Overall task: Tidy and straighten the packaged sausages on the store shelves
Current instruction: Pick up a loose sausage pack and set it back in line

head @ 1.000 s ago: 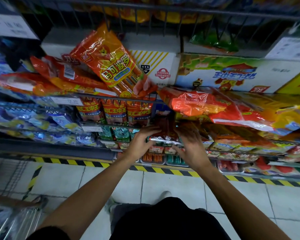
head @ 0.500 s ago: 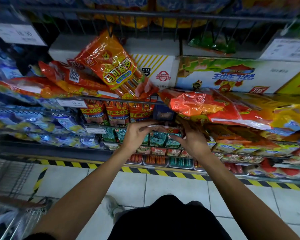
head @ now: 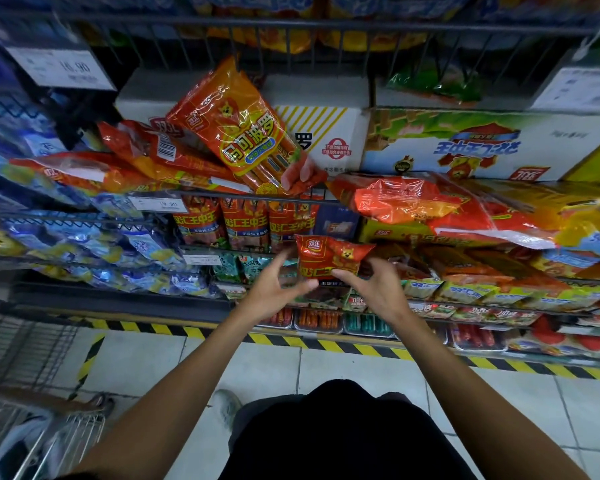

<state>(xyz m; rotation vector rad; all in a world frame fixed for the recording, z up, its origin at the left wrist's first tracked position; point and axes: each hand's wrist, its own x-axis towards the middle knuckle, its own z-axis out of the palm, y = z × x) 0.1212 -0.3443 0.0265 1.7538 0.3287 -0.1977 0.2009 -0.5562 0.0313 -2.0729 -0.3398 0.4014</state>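
progress: early to mid, by my judgement; most of the display looks messy, only one row looks straight.
done: red packs [head: 245, 221] on the second shelf stand upright side by side in a neat row behind the rail.
left: top wire shelf [head: 222, 196] still a jumble; big bag [head: 238, 129] leans tilted over the rail, flat bags [head: 146, 168] to its left lie overlapped, orange bags [head: 430, 206] at right sprawl over the edge.
top shelf contents: loose sausage bags in front, cartons [head: 465, 147] behind them at the far side; white carton [head: 323, 133] sits behind the big bag.
left bays: blue bags [head: 84, 237] heaped on several tiers, not aligned.
lower right shelves: brown and green packs [head: 482, 271] piled unevenly; bottom tier holds trays [head: 319, 318] of small sausages in a row.
cart: wire cart [head: 32, 438] near left on the floor; contents unclear.
pack in hand: small red pack [head: 326, 259] upright, held out in front of the second shelf, just right of the neat row, not yet seated.
right hand [head: 374, 289]: fingers curled on the small red pack's lower right edge, holding it.
left hand [head: 274, 289]: spread fairly wide, fingertips at the pack's lower left corner; contact likely, no firm grip visible.
next: judging by the gap at the row's right end, the pack probably goes there.
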